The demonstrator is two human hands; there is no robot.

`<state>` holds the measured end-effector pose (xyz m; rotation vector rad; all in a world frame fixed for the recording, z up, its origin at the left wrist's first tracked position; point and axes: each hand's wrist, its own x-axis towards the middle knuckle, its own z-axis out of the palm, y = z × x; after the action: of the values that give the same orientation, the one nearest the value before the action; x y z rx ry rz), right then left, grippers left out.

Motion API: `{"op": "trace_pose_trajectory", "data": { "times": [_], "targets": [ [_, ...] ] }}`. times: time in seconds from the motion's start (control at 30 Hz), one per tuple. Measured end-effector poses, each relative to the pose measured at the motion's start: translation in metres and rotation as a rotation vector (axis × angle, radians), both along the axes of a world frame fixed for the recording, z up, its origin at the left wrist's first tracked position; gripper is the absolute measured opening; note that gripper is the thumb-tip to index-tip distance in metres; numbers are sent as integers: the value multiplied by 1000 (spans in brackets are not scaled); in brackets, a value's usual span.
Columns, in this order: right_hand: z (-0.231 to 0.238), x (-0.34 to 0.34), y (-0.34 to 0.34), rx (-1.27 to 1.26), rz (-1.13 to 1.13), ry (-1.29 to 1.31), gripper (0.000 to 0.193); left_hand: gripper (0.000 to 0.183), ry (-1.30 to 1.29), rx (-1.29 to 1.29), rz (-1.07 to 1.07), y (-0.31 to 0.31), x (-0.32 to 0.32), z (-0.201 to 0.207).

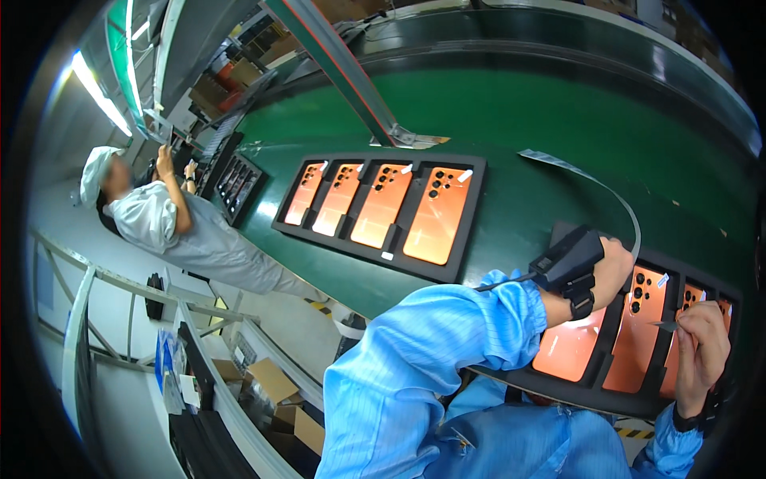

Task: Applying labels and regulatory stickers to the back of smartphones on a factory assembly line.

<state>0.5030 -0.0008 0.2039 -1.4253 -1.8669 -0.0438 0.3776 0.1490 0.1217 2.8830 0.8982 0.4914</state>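
Observation:
My left hand (614,267) is raised over the left part of a near black foam tray (592,389), a black device strapped to its wrist. A curved strip of clear film (602,185) runs from this hand back over the green bench; the fingertips are hidden. My right hand (702,351) is closed in a pinch on a small, pointed grey piece (664,326), its tip over the tray. In that tray lie several orange smartphones, backs up, among them one smartphone (638,339) between my hands with a small white tab by its cameras.
Left of my arm, a second black tray (459,267) holds several more orange phones. A metal post (343,72) stands on the green bench (511,112) behind it. Farther left, a person (152,211) in pale workwear stands by another tray (238,188). Cardboard boxes (275,379) lie below.

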Motion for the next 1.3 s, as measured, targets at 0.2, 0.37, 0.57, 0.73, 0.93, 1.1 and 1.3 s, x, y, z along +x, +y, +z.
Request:
{"op": "trace_pose_trajectory", "data": {
  "times": [0.2, 0.37, 0.57, 0.73, 0.93, 1.1, 1.3],
  "targets": [
    [-5, 2, -3, -55, -33, 58, 17, 4, 16, 74, -24, 0, -2, -2],
    [-4, -3, -3, -66, -70, 123, 13, 4, -117, 38, -45, 3, -2, -5],
    [-11, -3, 14, -86, -84, 259, 7, 7, -235, -143, -105, -4, -51, 1],
    [-37, -2, 20, -367, -48, 618, 8, 15, -441, -721, -151, -51, -127, 40],
    [-56, -21, 37, -529, 213, 551, 10, 15, -547, -888, -129, -112, -182, 38],
    [-73, -45, 54, -541, 335, 572, 10, 12, -228, -848, -354, -120, -201, 39],
    [-84, -45, 59, -551, 371, 478, 10, 16, -408, -1070, -476, -140, -199, 14]
  ]
}}
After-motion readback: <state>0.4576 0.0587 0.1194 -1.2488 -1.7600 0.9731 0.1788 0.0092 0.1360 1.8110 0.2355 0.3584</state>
